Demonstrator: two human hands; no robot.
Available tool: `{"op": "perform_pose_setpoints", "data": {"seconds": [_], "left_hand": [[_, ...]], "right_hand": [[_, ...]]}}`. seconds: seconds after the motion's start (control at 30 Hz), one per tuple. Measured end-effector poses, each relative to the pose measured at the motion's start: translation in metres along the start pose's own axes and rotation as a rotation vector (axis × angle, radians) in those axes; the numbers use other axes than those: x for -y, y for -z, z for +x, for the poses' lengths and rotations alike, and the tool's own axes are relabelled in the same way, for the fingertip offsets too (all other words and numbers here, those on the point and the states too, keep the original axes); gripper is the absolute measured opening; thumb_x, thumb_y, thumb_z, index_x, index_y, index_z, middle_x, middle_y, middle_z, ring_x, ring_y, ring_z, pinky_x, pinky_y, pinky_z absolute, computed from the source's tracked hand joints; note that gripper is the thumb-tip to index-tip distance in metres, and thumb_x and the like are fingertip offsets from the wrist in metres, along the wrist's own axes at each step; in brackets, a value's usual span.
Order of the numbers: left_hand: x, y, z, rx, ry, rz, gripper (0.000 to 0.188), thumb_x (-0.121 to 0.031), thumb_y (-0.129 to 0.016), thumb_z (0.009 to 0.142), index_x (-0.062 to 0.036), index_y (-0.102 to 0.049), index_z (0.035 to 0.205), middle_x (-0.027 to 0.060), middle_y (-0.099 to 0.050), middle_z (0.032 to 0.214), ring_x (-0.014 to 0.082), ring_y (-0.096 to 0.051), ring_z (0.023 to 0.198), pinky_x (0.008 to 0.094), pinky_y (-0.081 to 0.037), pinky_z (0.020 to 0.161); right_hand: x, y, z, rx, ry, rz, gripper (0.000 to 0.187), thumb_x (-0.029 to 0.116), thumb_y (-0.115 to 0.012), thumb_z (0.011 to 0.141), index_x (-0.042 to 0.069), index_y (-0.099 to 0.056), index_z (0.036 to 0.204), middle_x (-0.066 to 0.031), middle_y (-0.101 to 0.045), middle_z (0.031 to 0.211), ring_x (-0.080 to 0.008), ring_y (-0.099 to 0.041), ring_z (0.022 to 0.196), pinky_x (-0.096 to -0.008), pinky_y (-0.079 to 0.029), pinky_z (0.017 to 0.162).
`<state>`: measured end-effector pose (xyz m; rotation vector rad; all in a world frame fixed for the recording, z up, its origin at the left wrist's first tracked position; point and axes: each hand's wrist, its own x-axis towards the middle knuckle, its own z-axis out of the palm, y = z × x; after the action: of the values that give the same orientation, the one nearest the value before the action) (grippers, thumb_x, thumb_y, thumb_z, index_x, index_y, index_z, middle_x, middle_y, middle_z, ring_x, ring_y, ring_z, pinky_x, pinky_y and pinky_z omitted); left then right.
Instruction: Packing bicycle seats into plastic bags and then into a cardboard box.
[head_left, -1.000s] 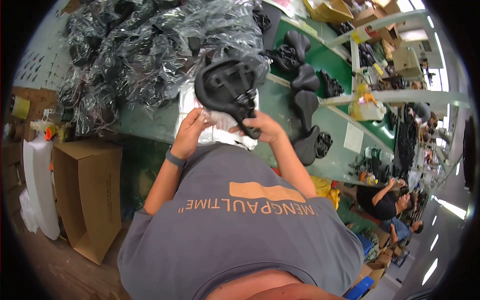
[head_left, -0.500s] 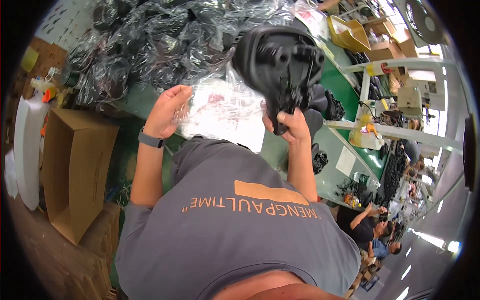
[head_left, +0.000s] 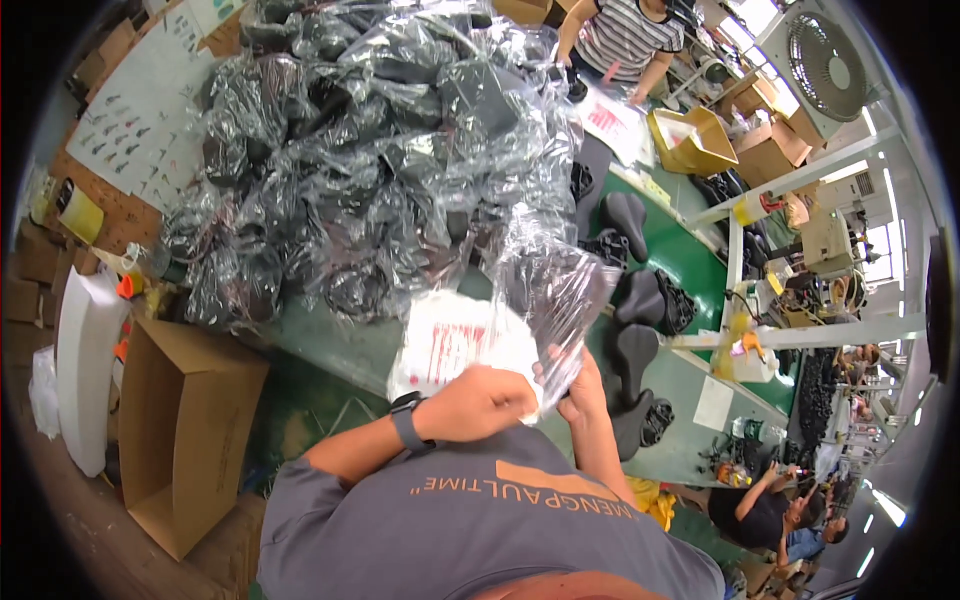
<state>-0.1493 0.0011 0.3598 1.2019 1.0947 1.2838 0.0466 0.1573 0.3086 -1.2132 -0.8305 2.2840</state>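
Observation:
A black bicycle saddle in a clear plastic bag (head_left: 560, 300) stands up in front of me, its narrow end low. My right hand (head_left: 582, 392) is closed around that lower end, through or at the mouth of the bag. Beside it my left hand (head_left: 482, 404), with a dark band on the wrist, is curled closed close to the bag's lower edge; what its fingers pinch is hidden. Under and behind the left hand lies a stack of flat white plastic bags (head_left: 450, 340) with red print.
A large heap of bagged saddles (head_left: 390, 170) covers the bench beyond. Bare black saddles (head_left: 632, 355) line the green bench at right. An open cardboard box (head_left: 180, 430) stands at left. Across the bench a person in a striped shirt (head_left: 630, 40) works near a yellow bin (head_left: 692, 138).
The bare saddle held up in my right hand is now inside a clear bag, lower and upright. My left hand has moved right, from the bag stack's left side to beside the right hand.

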Motion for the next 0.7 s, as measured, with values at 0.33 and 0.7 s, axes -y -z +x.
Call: {"op": "perform_pose_setpoints", "data": {"seconds": [0.33, 0.7], "left_hand": [[0.024, 0.253, 0.215, -0.586, -0.071, -0.718, 0.030, -0.033, -0.072, 0.102, -0.0080, -0.066, 0.119, 0.0054, -0.072, 0.104, 0.0185, -0.069, 0.090, 0.0351, -0.060, 0.076], [0.128, 0.475, 0.195, -1.400, -0.037, 0.172, 0.024, -0.012, -0.066, 0.105, 0.0067, -0.067, 0.119, 0.0127, -0.076, 0.104, 0.0192, -0.070, 0.084, 0.0271, -0.055, 0.068]], "right_hand": [[0.105, -0.053, 0.080, 0.385, 0.855, -1.032, 0.076, 0.005, -0.082, 0.088, 0.006, -0.049, 0.157, -0.0183, -0.052, 0.159, -0.0342, -0.054, 0.144, -0.0416, -0.047, 0.114], [-0.001, 0.308, 0.098, -0.853, 0.456, -1.445, 0.076, 0.019, -0.082, 0.087, 0.000, -0.049, 0.153, -0.0273, -0.057, 0.146, -0.0477, -0.054, 0.132, -0.0503, -0.044, 0.114]]}}
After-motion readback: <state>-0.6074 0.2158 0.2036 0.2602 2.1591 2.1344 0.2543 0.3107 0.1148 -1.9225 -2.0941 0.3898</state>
